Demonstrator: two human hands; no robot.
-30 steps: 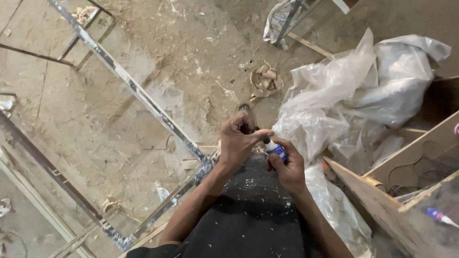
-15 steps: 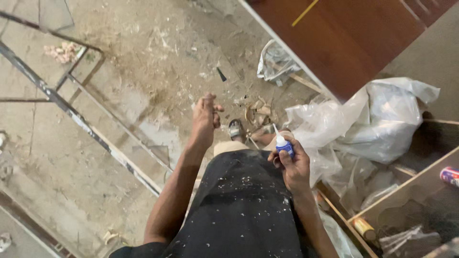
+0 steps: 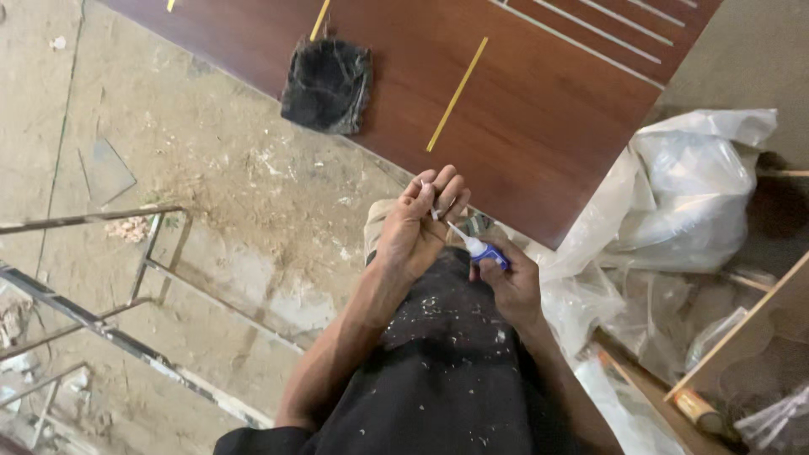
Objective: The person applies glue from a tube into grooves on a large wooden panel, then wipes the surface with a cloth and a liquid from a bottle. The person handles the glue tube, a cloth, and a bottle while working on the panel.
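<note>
Head view, looking down over my lap. My right hand [image 3: 510, 282] has its grip clamped round a small glue tube [image 3: 482, 249], white with a blue body, whose thin nozzle points up and left toward my left hand [image 3: 415, 229]. The left hand is raised with the fingers together and nearly straight; a small white piece [image 3: 426, 187], too small to identify, sits at the fingertips, and I cannot tell whether it is pinched or merely resting there. The nozzle tip lies just beside these fingers, touching or nearly so.

Beyond the hands lies a reddish-brown wooden panel [image 3: 539, 109] on the floor [image 3: 194, 168], carrying a loose thin yellow strip [image 3: 456, 94] and, near its edge, a dark pouch [image 3: 327, 84]. Crumpled clear plastic sheeting [image 3: 691, 194] lies to the right, a metal frame [image 3: 126, 320] to the left.

Judged progress: the tube is in hand and aimed, so gluing appears to be at the dispensing stage; the yellow strip looks not yet fixed down.
</note>
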